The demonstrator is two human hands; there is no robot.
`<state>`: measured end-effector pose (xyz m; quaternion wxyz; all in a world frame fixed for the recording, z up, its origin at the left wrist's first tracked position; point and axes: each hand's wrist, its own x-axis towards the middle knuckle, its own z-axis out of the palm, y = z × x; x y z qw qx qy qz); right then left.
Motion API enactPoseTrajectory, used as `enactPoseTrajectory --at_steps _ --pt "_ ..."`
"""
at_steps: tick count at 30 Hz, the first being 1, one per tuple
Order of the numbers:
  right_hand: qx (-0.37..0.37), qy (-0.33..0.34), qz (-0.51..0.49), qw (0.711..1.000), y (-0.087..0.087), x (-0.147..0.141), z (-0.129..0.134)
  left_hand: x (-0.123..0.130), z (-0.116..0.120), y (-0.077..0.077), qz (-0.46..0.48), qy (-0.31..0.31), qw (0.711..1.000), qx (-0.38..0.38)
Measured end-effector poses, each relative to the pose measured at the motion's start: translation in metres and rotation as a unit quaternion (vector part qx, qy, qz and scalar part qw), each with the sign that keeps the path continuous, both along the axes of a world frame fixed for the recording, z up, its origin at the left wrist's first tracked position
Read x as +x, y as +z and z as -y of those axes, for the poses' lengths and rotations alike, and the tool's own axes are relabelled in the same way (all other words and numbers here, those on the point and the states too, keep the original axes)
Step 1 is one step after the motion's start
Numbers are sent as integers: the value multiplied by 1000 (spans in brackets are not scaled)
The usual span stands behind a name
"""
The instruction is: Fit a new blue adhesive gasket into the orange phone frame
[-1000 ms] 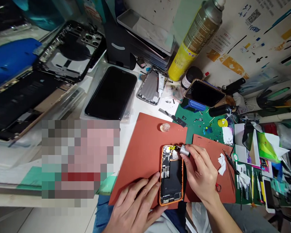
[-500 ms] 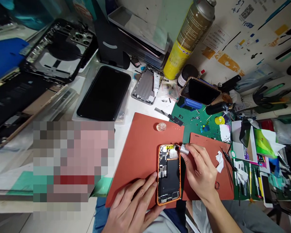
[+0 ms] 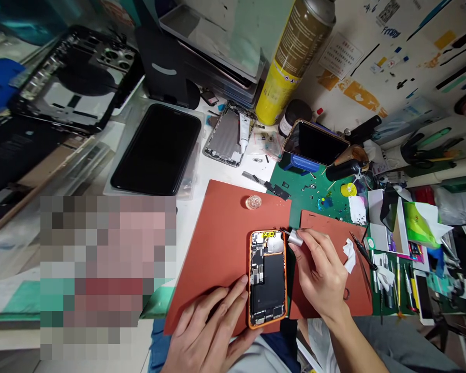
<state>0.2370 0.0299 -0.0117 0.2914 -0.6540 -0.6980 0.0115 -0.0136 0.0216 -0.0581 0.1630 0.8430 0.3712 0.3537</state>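
At the left, an opened black metal phone housing lies at the back; beside it, a glossy black rectangular phone rests on a clear plastic tray; next comes the white worktop, then a flat, brick-red rectangular mat; the left hand reaches over the mat, its fingers extended and loosely together, the tips at the left edge of an orange-framed, opened phone with black and silver insides; that phone lies near the mat's front right corner, so a sideways push or tug could, I judge, slide it off, as the left hand braces mainly one side; a small, clear, round container stands behind it, in reach of a careless knuckle; the right hand pinches a small silver-grey metallic piece at the phone's upper right corner; I cannot tell whether its thin dark end touches the phone; should that pinch slacken, the piece might drop onto the bared parts; a tilt of the wrist might scrape them; farther right lies a crumpled white tissue.
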Motion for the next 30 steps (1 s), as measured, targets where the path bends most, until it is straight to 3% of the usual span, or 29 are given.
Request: enactPoseTrajectory --at_steps 15,18,20,22,23,25,28,30 --pt "4 -21 3 1000 3 4 4 -6 -3 1 -30 -28 999 15" --pt "6 -43 -40 998 8 6 12 -6 -1 1 -19 -17 1000 2" --pt "-3 -93 -112 989 10 6 26 -9 0 5 -24 -23 999 -25" --pt "-31 -175 -224 958 11 3 46 -13 -3 13 -34 -26 996 -76" --pt "-52 -219 -293 929 11 -1 58 -14 -6 19 -35 -20 994 -106" --pt "-90 -281 -441 848 9 -12 81 -12 -17 33 -20 6 986 -166" --pt "-102 -325 -608 717 5 -36 113 1 -42 46 26 21 969 -245" --pt "-97 -327 -668 661 3 -51 130 13 -58 47 55 36 952 -298"
